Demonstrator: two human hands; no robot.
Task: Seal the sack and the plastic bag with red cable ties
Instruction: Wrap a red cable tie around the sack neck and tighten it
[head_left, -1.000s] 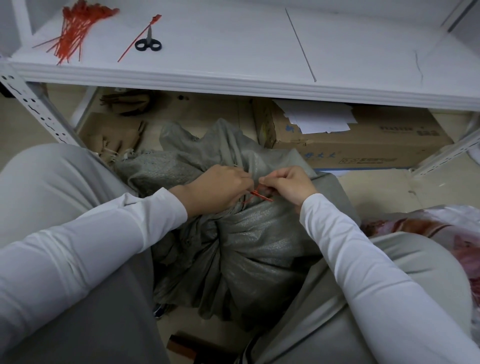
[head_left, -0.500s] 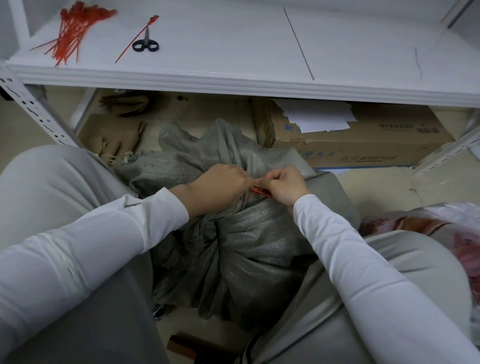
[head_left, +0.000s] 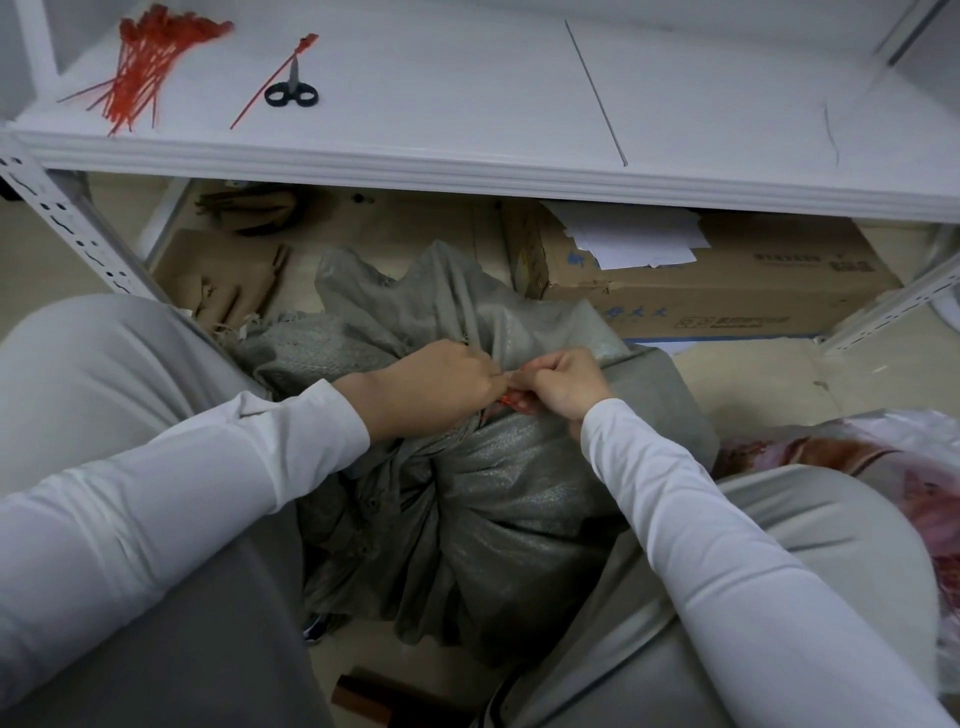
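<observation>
Sack: a grey woven sack (head_left: 498, 499) sits on the floor between the person's knees. It is bulging, and what is inside is hidden.
Sack neck: gathered into folds under the two hands. The loose mouth fabric fans up and away from the person, toward the shelf (head_left: 467, 119).
Left hand: the left hand (head_left: 441, 387) is curled over the gathered neck and grips it, fingertips meeting the right hand.
Right hand: the right hand (head_left: 566, 382) has its fingers bent together, pinching the cable tie (head_left: 515, 402).
Cable tie: red, at the sack's neck, and only a short piece shows between the hands. That piece runs roughly crosswise, left to right. Its ends are covered, so I cannot tell which way the head points.
Plastic bag: the plastic bag (head_left: 883, 452) lies by the right knee at the frame's edge. It is translucent, with something red-brown and patterned inside. Its mouth is out of sight.
Cardboard box: a long cardboard box (head_left: 753, 296) sits on the floor under the shelf, with white paper sheets (head_left: 634, 239) lying on its top.
Spare ties: a bundle of red ties (head_left: 145, 67) lies on the shelf at far left, heads away and tails fanned toward the near edge.
Loose tie: a single tie (head_left: 260, 93) lies diagonally, head at the far right end.
Scissors: black-handled scissors (head_left: 292, 93) lie just beside that tie, with the blades pointing away.
</observation>
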